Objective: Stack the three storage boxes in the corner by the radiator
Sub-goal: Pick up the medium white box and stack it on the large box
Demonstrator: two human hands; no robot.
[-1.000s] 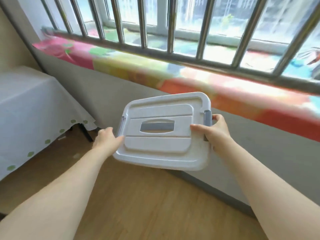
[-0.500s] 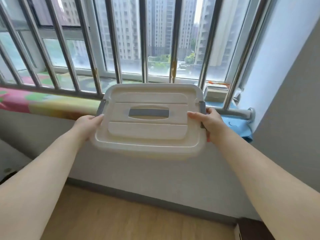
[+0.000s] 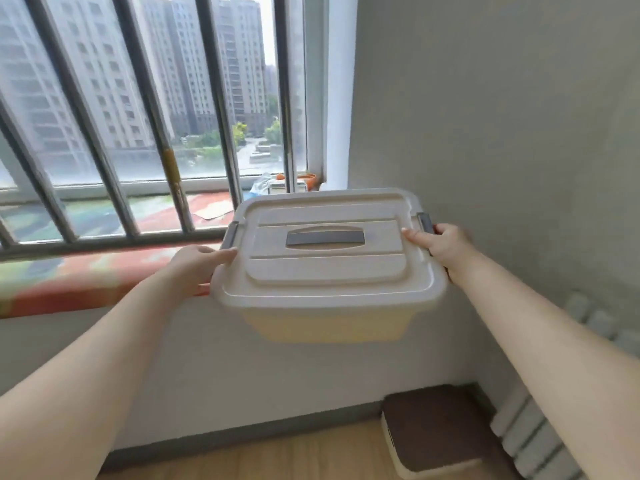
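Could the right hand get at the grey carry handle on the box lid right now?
Probably not as things stand: the right hand grips the storage box's side. The grey handle itself lies uncovered.

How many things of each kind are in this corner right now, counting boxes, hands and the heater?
Cream storage box with lid, held up: 1
Brown-topped box on the floor: 1
Hands, left hand and right hand: 2
Radiator: 1
Total: 5

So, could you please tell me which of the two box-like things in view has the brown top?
The low box on the floor in the corner; the storage box held by both hands is beige with grey latches.
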